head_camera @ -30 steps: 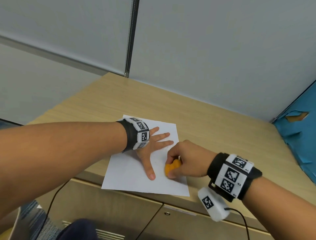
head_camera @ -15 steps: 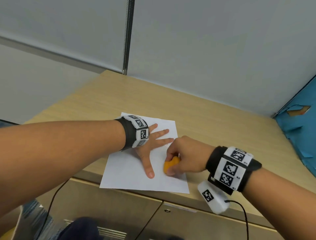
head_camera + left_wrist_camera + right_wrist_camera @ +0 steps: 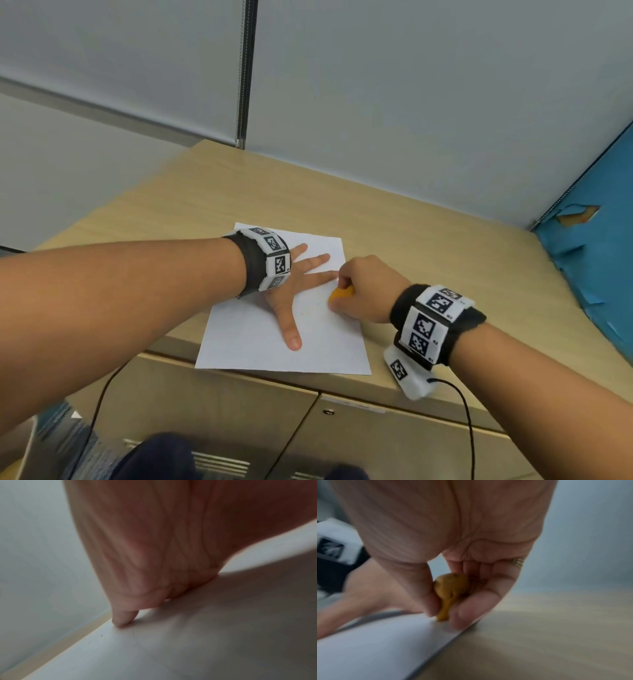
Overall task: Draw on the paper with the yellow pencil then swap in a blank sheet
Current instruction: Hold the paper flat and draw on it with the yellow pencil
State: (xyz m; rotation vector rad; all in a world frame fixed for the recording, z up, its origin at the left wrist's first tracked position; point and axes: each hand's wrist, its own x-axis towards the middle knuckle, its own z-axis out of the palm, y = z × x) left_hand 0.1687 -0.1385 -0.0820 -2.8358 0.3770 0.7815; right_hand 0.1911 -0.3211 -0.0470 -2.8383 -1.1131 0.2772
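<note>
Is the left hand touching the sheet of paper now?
Touching. In the left wrist view the left hand meets the paper with no gap at palm and fingertip; the head view shows it spread flat on the sheet.

A: What is worn on the arms?

B: Both forearms are bare, no sleeves. The left wrist band (image 3: 263, 265) is black fabric carrying white blocks, each printed with a square black-and-white marker.

A: And the other side?

B: The right wrist band (image 3: 433, 322) is the same: black strap, white marker tiles. Under it hangs a white camera pod (image 3: 407, 375) with its own marker, and a thin black cable (image 3: 467, 421) runs from it. A dark trouser knee (image 3: 154, 457) shows below.
</note>
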